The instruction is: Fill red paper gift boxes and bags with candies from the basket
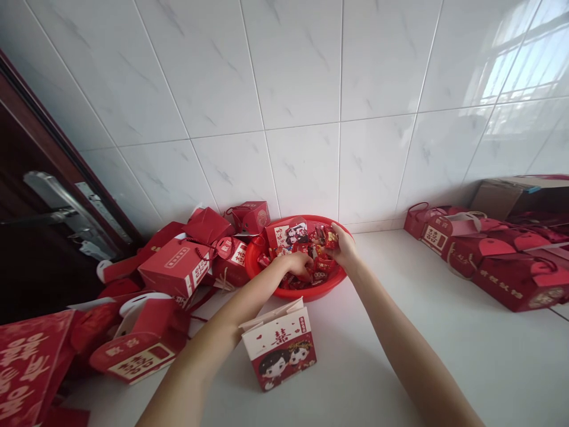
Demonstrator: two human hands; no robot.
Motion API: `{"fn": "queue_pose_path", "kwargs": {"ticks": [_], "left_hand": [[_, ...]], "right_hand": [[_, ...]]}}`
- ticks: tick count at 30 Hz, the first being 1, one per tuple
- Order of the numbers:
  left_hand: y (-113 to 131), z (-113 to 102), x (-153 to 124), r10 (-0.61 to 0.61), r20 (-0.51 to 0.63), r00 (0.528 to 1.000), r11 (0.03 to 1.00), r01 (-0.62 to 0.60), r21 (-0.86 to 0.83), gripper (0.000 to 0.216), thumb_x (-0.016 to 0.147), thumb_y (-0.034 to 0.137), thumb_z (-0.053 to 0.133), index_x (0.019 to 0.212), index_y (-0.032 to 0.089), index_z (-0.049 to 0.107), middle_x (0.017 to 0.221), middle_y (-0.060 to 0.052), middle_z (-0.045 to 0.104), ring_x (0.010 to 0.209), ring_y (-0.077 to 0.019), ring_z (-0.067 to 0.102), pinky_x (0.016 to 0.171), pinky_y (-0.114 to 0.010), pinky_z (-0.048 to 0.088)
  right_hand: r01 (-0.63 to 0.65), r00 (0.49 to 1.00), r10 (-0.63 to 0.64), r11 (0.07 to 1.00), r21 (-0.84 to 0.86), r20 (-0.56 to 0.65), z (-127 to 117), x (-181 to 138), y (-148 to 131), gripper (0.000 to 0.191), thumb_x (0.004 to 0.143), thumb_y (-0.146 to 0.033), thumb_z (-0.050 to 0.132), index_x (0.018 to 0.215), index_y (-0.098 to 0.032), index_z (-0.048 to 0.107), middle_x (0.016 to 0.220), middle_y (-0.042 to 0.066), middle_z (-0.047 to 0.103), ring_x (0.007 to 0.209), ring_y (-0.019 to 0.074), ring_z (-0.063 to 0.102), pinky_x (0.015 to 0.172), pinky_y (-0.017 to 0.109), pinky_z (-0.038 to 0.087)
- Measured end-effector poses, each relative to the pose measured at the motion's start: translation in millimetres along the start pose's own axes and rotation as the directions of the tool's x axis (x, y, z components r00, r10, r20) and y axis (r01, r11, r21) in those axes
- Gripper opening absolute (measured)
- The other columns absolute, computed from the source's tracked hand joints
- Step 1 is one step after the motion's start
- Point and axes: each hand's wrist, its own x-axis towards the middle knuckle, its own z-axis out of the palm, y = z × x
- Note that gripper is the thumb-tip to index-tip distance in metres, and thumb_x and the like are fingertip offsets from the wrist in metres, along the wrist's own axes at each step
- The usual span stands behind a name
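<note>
A round red plastic basket (315,292) stands against the wall, holding many small red-wrapped candies (322,265) and a red box with cartoon figures (287,232). My left hand (294,263) is down among the candies with its fingers curled; what they grip is partly hidden. At the basket's right side, my right hand (345,246) is closed on red-wrapped candy (330,238), just above the pile. In front of the basket, between my forearms, a white and red paper gift box (284,350) stands upright with its top flaps raised and a cartoon couple printed on it.
Red gift boxes (175,267) are heaped along the left, next to a dark door with a metal handle (60,196). More red boxes (518,279) stand at the right, before an open cardboard carton (498,198). White tiles (302,166) rise behind the white tabletop (373,356).
</note>
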Motion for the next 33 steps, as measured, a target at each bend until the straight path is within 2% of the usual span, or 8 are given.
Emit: {"fn": "queue_pose_path", "kwargs": {"ticks": [4,7,11,14,21,24,27,33], "left_hand": [[-3,-4,-2,-0.021,-0.002,1.0,0.999,0.021,-0.05,0.011,0.049,0.022,0.076,0.053,0.023,0.066,0.052,0.002,0.062,0.048,-0.0155,0.051,0.051,-0.026,0.037],[-4,-11,-4,-0.006,-0.126,0.992,0.992,-0.01,-0.127,0.017,0.053,0.033,0.08,0.059,0.021,0.07,0.056,0.001,0.064,0.053,-0.0164,0.054,0.052,-0.026,0.037],[-4,-21,-3,0.039,-0.416,0.908,0.94,-0.174,-0.292,0.043,0.062,0.06,0.076,0.066,0.017,0.071,0.062,-0.001,0.066,0.064,-0.0187,0.058,0.06,-0.027,0.042],[-4,-25,-1,0.037,-0.518,0.855,0.879,-0.274,-0.391,0.055,0.064,0.071,0.07,0.066,0.016,0.071,0.065,-0.001,0.066,0.071,-0.0204,0.06,0.069,-0.029,0.045],[-4,-26,-3,-0.023,-0.66,0.751,0.854,-0.328,-0.404,0.049,0.078,0.064,0.062,0.066,0.016,0.069,0.059,0.0,0.061,0.071,-0.0209,0.059,0.071,-0.03,0.045],[-4,-26,-4,-0.038,-0.68,0.732,0.83,-0.356,-0.429,0.042,0.079,0.058,0.064,0.073,0.017,0.072,0.073,-0.003,0.071,0.083,-0.0238,0.064,0.083,-0.033,0.048],[-5,-26,-2,-0.039,-0.688,0.725,0.801,-0.389,-0.455,0.039,0.078,0.055,0.067,0.082,0.017,0.074,0.086,-0.008,0.075,0.093,-0.0253,0.066,0.088,-0.036,0.049],[-3,-24,-2,-0.05,-0.603,0.796,0.729,-0.384,-0.567,0.04,0.073,0.056,0.071,0.08,0.016,0.068,0.074,-0.003,0.071,0.065,-0.0188,0.065,0.065,-0.031,0.052]], "right_hand": [[0.016,1.0,-0.016,1.0,-0.007,0.025,0,-2,-1,0.011,0.086,-0.029,0.061,0.08,-0.021,0.063,0.067,0.0,0.071,0.056,0.0166,0.068,0.043,0.023,0.053],[0.029,0.998,-0.028,0.999,-0.016,0.048,1,-3,-2,0.005,0.081,-0.026,0.064,0.079,-0.021,0.064,0.068,0.0,0.071,0.056,0.0164,0.067,0.043,0.024,0.053],[0.023,0.999,-0.022,0.999,-0.028,0.041,0,-1,-1,0.005,0.078,-0.021,0.063,0.074,-0.019,0.065,0.064,0.0,0.069,0.055,0.0151,0.065,0.044,0.024,0.054],[0.036,0.999,-0.035,0.999,-0.031,0.029,-1,1,0,0.007,0.076,-0.017,0.062,0.07,-0.019,0.064,0.063,-0.001,0.067,0.055,0.014,0.064,0.047,0.024,0.055],[0.022,0.994,-0.01,0.993,-0.112,0.107,0,-5,-1,0.008,0.076,-0.016,0.063,0.07,-0.021,0.062,0.067,0.0,0.07,0.059,0.0178,0.07,0.051,0.026,0.059],[0.018,0.989,0.001,0.992,-0.127,0.15,0,-6,-1,0.007,0.076,-0.018,0.065,0.07,-0.022,0.062,0.07,0.001,0.071,0.064,0.0202,0.072,0.053,0.028,0.06],[0.006,0.986,0.018,0.99,-0.144,0.165,1,-7,-2,0.007,0.076,-0.018,0.065,0.071,-0.021,0.063,0.073,0.002,0.072,0.067,0.022,0.073,0.054,0.03,0.061],[0.014,0.981,0.017,0.987,-0.158,0.192,2,-11,-3,0.007,0.077,-0.018,0.063,0.071,-0.021,0.064,0.073,0.002,0.071,0.073,0.0226,0.073,0.06,0.032,0.063]]}}
